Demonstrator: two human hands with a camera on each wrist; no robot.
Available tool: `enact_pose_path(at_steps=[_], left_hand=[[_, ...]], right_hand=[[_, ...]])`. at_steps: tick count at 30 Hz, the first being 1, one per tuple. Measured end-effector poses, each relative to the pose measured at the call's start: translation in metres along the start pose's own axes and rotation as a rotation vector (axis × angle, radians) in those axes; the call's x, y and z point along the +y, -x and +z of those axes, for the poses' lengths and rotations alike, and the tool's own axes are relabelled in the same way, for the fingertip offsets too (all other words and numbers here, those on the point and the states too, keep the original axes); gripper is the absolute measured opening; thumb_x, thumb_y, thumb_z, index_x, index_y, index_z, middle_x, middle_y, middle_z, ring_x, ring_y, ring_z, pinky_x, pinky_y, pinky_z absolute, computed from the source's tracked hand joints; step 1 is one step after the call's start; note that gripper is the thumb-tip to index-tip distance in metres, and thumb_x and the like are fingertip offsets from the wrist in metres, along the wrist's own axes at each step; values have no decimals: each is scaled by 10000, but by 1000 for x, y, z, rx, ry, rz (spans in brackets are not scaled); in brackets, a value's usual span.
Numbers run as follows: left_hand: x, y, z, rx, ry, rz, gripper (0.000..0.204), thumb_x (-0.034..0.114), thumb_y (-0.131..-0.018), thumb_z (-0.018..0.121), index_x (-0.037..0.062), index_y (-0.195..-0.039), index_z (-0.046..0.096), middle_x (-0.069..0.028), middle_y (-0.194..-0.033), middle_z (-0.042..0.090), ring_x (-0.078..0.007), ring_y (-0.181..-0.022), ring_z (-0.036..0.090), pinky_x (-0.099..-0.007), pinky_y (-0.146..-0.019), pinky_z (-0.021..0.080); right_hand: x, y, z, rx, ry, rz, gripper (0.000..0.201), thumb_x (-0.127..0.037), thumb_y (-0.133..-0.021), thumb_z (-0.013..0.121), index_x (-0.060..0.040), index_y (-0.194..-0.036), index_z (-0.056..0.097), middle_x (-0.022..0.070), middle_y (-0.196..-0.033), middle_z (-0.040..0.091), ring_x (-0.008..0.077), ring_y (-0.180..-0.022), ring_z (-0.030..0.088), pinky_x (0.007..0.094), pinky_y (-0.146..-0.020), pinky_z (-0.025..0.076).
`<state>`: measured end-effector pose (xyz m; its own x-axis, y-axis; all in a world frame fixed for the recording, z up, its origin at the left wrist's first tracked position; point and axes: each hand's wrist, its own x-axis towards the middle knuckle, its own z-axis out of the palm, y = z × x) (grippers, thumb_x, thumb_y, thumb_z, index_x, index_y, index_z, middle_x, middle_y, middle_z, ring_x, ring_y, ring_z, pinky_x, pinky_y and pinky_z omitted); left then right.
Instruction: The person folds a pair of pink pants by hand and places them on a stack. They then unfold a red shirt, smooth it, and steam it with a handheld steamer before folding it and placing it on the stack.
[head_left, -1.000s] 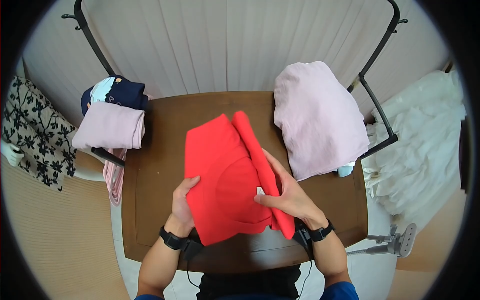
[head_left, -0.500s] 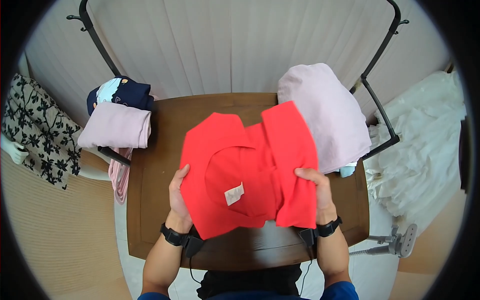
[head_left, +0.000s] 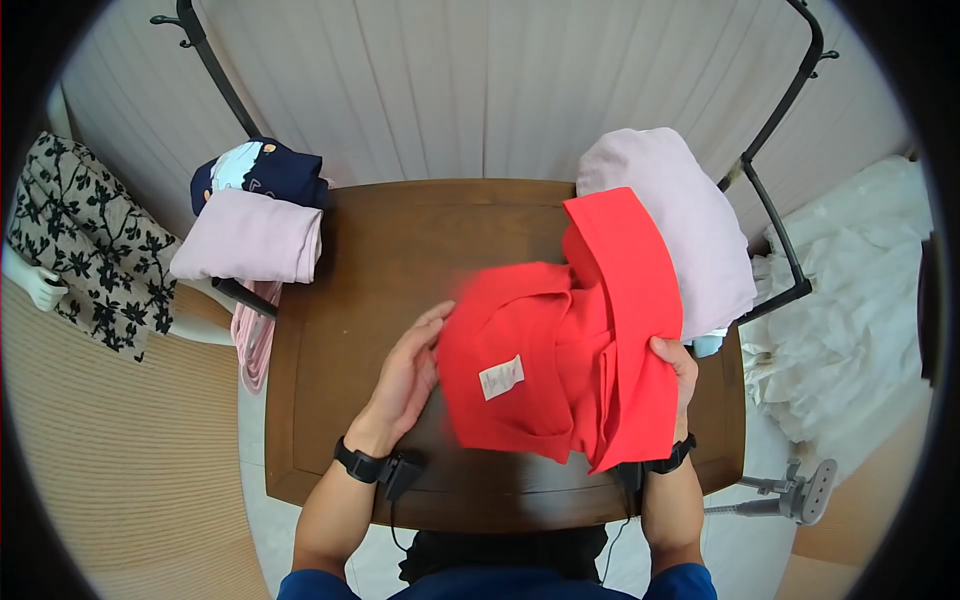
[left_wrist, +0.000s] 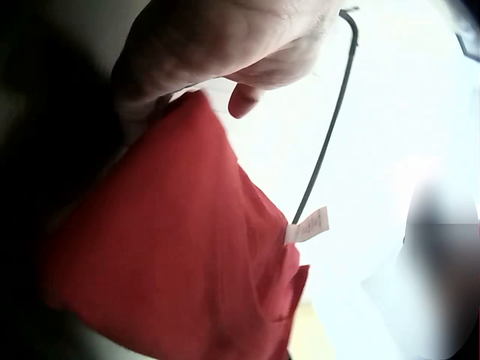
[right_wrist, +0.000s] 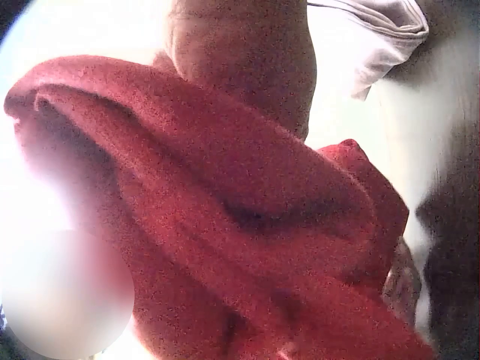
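A folded red top (head_left: 625, 290) is held up over the table, its neck opening toward me and a white label (head_left: 501, 377) showing inside. My right hand (head_left: 678, 372) grips its right edge, thumb on the front, the other fingers hidden behind the cloth. At the left edge, my left hand (head_left: 408, 368) has its fingers extended, fingertips right at the fabric. In the left wrist view, a corner of the red top (left_wrist: 187, 225) lies under the left hand (left_wrist: 232, 45). The right wrist view shows thick red folds (right_wrist: 247, 172) below the right hand (right_wrist: 244, 60).
On the brown table (head_left: 440, 230), a pale pink cloth pile (head_left: 690, 220) stands at right. Folded pink cloth (head_left: 250, 235) and a navy garment (head_left: 285, 172) sit at the left edge. Black rack poles (head_left: 225, 80) rise behind; white ruffled fabric (head_left: 840, 300) hangs at far right.
The top has moved right and its right part has swung outward, with the label coming into full view. My left hand has gone from gripping the left edge to extended fingers beside it.
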<state>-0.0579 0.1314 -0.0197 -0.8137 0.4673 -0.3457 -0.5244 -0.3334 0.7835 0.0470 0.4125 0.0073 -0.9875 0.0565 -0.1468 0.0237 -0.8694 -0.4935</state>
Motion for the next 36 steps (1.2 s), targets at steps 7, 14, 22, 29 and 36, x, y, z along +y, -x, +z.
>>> enact_pose_path(at_steps=[7,14,22,29,36], left_hand=[[10,7,1,-307,-269,-28,592,352,-1028,551,17,-1499,427,-151,-1488,470,-229,-1405,439,-380,-1149,369],[-5,25,17,-610,16,-136,1101,508,-873,733,133,-1644,42,-157,-1609,299,-253,-1466,348,-488,-1175,336],[1,19,21,-512,-103,-167,933,15,-885,700,85,-1632,146,-86,-1404,512,-163,-1272,524,-354,-1066,454],[-7,18,11,-511,-126,-215,792,-54,-892,663,48,-1583,290,-44,-1287,544,-138,-1197,548,-316,-1027,488],[-2,24,26,-396,-379,-159,735,-126,-822,603,21,-1513,399,-65,-1481,498,-156,-1347,486,-309,-1077,456]], right_hand=[[1,2,-2,-181,-165,23,483,-101,-935,557,30,-1396,495,181,-1331,626,313,-1179,648,429,-1026,525],[24,16,-10,-156,-7,287,504,-152,-950,587,44,-1402,484,180,-1301,639,274,-1133,671,405,-979,546],[17,11,-8,-213,-109,245,479,-139,-963,557,76,-1385,483,211,-1273,648,293,-1087,695,395,-937,575],[9,11,-5,-239,-154,152,466,-129,-966,544,86,-1375,487,226,-1277,646,310,-1085,698,405,-952,571],[22,18,-9,-175,103,322,516,-129,-937,583,67,-1401,473,197,-1294,637,273,-1106,680,387,-936,559]])
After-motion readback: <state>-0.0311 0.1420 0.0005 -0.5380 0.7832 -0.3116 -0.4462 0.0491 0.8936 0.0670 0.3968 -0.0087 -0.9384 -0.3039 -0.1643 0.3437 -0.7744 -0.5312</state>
